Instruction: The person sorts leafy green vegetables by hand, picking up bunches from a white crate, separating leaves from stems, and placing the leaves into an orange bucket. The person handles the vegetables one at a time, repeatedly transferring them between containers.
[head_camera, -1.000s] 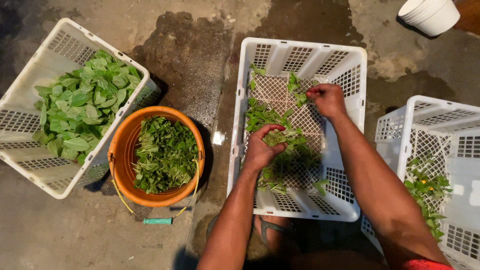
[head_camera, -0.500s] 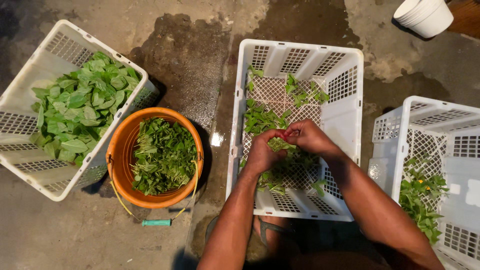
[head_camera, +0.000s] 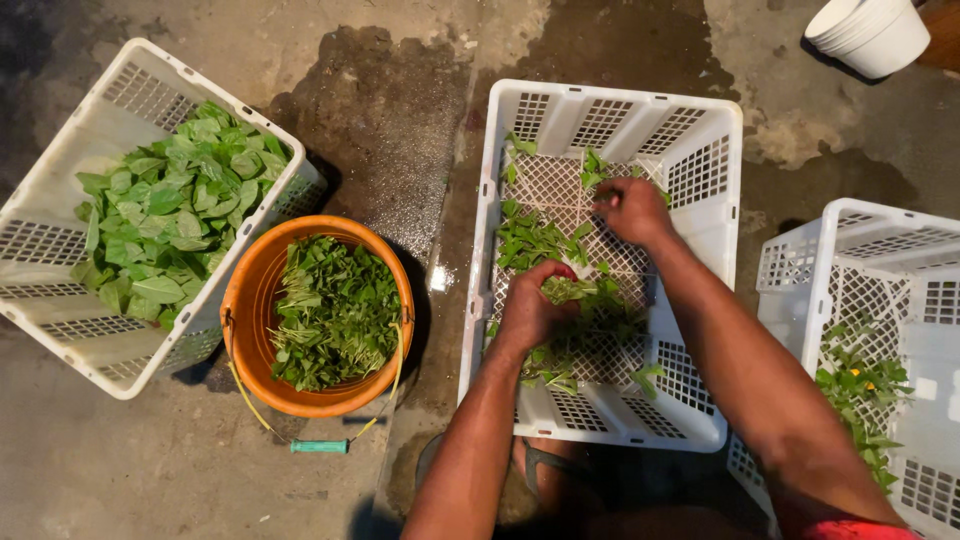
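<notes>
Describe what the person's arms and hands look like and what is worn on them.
Both arms are bare from wrist to upper arm: no sleeves, gloves, watch or rings show. The left hand and right hand are uncovered. A strip of red cloth shows at the frame's lower right edge.

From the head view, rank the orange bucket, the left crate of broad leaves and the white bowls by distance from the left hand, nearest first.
From the left hand:
1. Orange bucket, just to its left.
2. Crate of broad leaves, far left.
3. White bowls, top right corner.

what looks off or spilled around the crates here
A wet patch darkens the concrete floor between the left crate and the middle crate. Otherwise the greens sit inside their containers.
</notes>
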